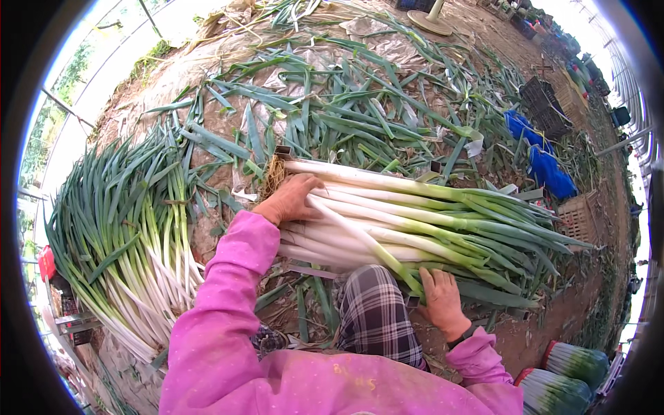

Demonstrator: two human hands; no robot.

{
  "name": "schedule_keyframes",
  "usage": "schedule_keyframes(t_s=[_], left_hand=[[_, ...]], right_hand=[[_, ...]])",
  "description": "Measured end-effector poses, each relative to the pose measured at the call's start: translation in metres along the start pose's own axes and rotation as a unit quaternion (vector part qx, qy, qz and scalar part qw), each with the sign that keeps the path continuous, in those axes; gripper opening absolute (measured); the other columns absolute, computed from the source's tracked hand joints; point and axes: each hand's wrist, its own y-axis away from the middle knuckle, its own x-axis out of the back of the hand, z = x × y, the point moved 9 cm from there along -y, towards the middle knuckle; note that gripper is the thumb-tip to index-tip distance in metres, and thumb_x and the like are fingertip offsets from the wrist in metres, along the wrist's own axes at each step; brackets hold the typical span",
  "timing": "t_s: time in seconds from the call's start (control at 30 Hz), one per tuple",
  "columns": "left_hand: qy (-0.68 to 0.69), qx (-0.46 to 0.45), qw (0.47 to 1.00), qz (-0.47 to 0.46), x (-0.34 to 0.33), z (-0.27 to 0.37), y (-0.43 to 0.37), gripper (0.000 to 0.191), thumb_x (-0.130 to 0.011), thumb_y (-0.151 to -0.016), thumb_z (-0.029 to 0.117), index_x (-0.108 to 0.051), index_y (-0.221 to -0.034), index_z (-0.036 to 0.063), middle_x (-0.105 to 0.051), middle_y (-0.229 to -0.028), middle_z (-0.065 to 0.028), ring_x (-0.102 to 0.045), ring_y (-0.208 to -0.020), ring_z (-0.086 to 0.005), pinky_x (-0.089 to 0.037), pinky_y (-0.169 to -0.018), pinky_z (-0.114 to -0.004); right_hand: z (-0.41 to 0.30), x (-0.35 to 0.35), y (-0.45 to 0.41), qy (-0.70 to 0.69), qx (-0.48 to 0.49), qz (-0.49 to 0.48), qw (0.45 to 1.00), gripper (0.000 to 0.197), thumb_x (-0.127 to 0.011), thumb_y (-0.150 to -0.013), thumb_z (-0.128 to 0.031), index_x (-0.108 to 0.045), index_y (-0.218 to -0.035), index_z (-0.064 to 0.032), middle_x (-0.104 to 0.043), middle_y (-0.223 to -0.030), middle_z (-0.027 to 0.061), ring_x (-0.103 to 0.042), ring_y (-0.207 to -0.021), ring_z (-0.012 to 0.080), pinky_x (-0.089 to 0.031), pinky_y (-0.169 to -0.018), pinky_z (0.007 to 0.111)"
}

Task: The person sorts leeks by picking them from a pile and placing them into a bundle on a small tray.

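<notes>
A thick row of large green onions (415,223) lies across a metal frame in front of me, roots at the left and green leaves at the right. One stalk (358,228) slants over the others. My left hand (295,199) rests at the root end, its fingers on the white shaft of that slanting stalk. My right hand (441,301) is at the near side, its fingertips against the green part of the same stalk. A big pile of untrimmed green onions (140,233) leans at my left, leaves up and away from me.
Cut green leaves (342,114) litter the ground beyond the frame. At the right are a blue net bag (550,171), a black crate (544,106) and a tan crate (578,220). Packed onion bundles (555,389) stand at the lower right. My plaid-covered knee (373,311) is close to the frame.
</notes>
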Motion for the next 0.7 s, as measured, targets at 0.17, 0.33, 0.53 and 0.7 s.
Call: schedule_keyframes(t_s=[0.17, 0.33, 0.53, 0.7], left_hand=[[0.042, -0.098, 0.993, 0.045, 0.006, -0.002, 0.007, 0.032, -0.075, -0.076, 0.030, -0.063, -0.099, 0.0105, -0.057, -0.117, -0.0149, -0.051, -0.111, -0.0382, -0.041, -0.097, -0.043], [-0.028, -0.002, 0.996, 0.084, 0.026, -0.015, -0.003, 0.024, -0.069, -0.082, 0.032, -0.068, -0.091, 0.0093, -0.060, -0.100, -0.0110, -0.058, -0.098, -0.0305, -0.048, -0.081, -0.041], [-0.262, 0.109, 0.955, 0.093, 0.002, -0.015, -0.033, 0.014, -0.056, -0.084, 0.016, -0.067, -0.079, 0.0097, -0.067, -0.081, -0.0098, -0.068, -0.075, -0.0282, -0.053, -0.071, -0.042], [-0.189, 0.156, 0.963, 0.109, 0.004, -0.025, -0.024, 0.013, -0.055, -0.084, 0.014, -0.067, -0.084, 0.0098, -0.068, -0.083, -0.0123, -0.068, -0.082, -0.0305, -0.054, -0.072, -0.042]], right_hand=[[0.007, 0.042, 0.001, 0.006, 0.021, 0.134, 0.991, 0.040, -0.063, -0.073, -0.009, -0.059, -0.112, -0.0044, -0.061, -0.110, 0.0147, -0.060, -0.102, 0.0324, -0.052, -0.083, 0.040], [0.004, 0.153, -0.058, 0.087, 0.066, 0.297, 0.949, 0.018, -0.059, -0.074, -0.006, -0.063, -0.091, -0.0054, -0.060, -0.085, 0.0101, -0.059, -0.083, 0.0282, -0.047, -0.072, 0.038], [0.079, 0.064, -0.144, 0.177, 0.032, 0.152, 0.972, 0.017, -0.067, -0.075, -0.019, -0.067, -0.090, -0.0134, -0.061, -0.089, 0.0056, -0.058, -0.088, 0.0270, -0.045, -0.079, 0.041], [0.101, 0.037, -0.145, 0.086, -0.019, 0.084, 0.993, 0.011, -0.067, -0.078, -0.024, -0.071, -0.084, -0.0163, -0.062, -0.091, 0.0046, -0.058, -0.096, 0.0259, -0.046, -0.082, 0.041]])
